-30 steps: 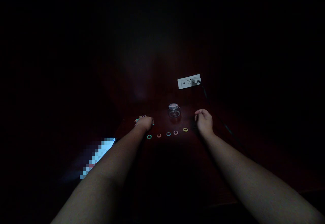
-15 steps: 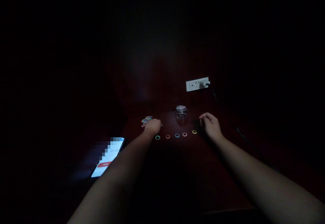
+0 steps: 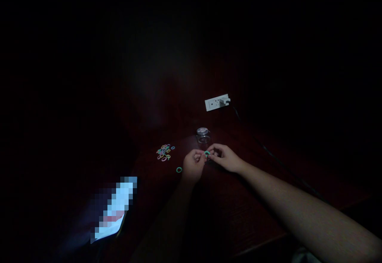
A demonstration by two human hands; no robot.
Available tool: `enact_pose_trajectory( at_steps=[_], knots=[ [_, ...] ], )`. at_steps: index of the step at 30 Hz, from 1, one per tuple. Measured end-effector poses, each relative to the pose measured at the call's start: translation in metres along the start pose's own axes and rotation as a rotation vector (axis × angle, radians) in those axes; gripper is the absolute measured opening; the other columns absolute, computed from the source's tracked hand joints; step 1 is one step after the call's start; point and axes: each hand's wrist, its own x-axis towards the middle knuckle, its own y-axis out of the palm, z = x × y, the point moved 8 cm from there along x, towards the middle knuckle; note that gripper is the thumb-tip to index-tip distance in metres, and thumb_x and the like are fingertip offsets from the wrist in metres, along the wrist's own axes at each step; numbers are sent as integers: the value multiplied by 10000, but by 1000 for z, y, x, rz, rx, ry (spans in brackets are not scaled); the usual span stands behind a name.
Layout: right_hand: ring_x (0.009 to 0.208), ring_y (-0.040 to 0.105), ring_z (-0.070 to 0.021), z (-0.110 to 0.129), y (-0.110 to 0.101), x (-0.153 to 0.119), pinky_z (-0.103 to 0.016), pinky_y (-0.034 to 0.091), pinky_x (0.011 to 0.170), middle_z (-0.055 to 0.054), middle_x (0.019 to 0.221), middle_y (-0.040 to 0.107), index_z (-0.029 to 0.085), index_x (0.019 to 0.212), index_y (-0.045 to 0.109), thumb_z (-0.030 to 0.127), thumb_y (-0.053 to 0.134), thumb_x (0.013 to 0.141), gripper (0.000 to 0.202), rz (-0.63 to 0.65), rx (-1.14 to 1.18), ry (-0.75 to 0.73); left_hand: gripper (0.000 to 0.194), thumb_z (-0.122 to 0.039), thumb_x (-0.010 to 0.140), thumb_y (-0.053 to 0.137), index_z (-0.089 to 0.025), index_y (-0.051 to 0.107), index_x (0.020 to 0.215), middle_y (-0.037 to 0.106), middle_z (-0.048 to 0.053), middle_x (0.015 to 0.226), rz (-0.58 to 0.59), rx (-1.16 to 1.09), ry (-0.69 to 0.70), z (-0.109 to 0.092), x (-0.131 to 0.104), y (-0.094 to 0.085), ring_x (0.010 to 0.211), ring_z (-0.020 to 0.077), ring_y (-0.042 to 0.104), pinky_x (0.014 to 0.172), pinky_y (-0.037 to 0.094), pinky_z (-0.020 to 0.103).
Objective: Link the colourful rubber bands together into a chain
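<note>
The left hand (image 3: 193, 163) and the right hand (image 3: 225, 157) met just on the near side of a clear jar (image 3: 204, 139), each narrowed to a fingertip pinch on one green ring (image 3: 207, 151). The left fingers gripped its left edge and the right fingers its right edge; whether the ring was being stretched, I could not tell.

The ring looked very light and probably soft and springy, like a small hair tie, unlikely to break or to slip from a dry pinch. Its thin band seemed best taken between thumb and forefinger at two opposite sides, which left the middle free.

Being round, it had no clear long axis. Its hole faced roughly toward the near side, so the ring stood up between the hands rather than lying flat; the exact tilt was too small to read.

A second green ring (image 3: 179, 172) lay flat on the dark worktop (image 3: 238, 203), just left of the left hand. Farther left and farther back sat a loose pile of coloured rings (image 3: 164, 151). A lit phone (image 3: 116, 207) was at the near left, and a white wall socket (image 3: 211, 104) with a plug (image 3: 224, 101) showed beyond the jar.
</note>
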Motion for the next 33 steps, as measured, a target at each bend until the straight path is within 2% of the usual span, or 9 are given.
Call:
enact_pose_trajectory(
  at_steps=[4, 11, 15, 19, 24, 28, 33],
  knots=[
    [481, 428, -72, 3, 4, -1, -190, 313, 458, 5, 594, 583, 133, 716, 578, 330, 600, 700, 199, 18, 8, -9, 80, -200, 732, 540, -126, 551, 760, 658, 51, 713, -13, 40, 29, -4, -14, -2, 642, 110, 616, 595, 475, 202],
    [498, 444, -81, 0, 9, -1, -194, 326, 474, -4, 613, 605, 142, 722, 555, 339, 591, 700, 202, 78, -12, 4, 59, -186, 729, 528, -139, 556, 750, 662, 49, 732, 86, 168, 60, -5, -21, 3, 639, 105, 601, 579, 454, 195],
    [479, 397, -72, -3, 11, -1, -189, 297, 450, 17, 572, 547, 142, 713, 553, 310, 582, 708, 170, 94, -62, -17, 109, -238, 755, 514, -148, 575, 762, 660, 45, 743, 74, 234, 103, -9, -24, 1, 639, 102, 588, 567, 439, 191],
    [458, 366, -68, -5, 18, -3, -182, 276, 422, 39, 519, 490, 147, 700, 552, 314, 594, 700, 172, 137, -60, -24, 93, -229, 736, 525, -153, 577, 731, 653, 31, 710, 31, 261, 61, -9, -31, -9, 603, 94, 569, 536, 419, 183],
    [478, 385, -73, -1, 31, -7, -187, 300, 444, 30, 564, 514, 151, 727, 552, 277, 585, 707, 132, 181, -52, -21, 89, -232, 717, 529, -151, 562, 705, 639, 17, 660, 23, 247, 7, -3, -37, -18, 562, 84, 543, 514, 398, 178],
    [518, 422, -86, 1, 31, -11, -197, 327, 476, 12, 617, 543, 157, 754, 568, 224, 541, 729, 77, 153, -126, -27, 76, -224, 710, 533, -148, 545, 715, 636, 25, 662, 38, 191, -12, 2, -33, -18, 574, 91, 557, 530, 410, 186],
    [536, 438, -97, 3, 31, -14, -211, 352, 507, 16, 615, 531, 170, 751, 571, 224, 517, 745, 77, 153, -186, -68, 59, -206, 701, 529, -152, 547, 717, 615, 14, 649, 40, 258, -2, 6, -29, -16, 568, 90, 541, 511, 392, 184]
  ],
)
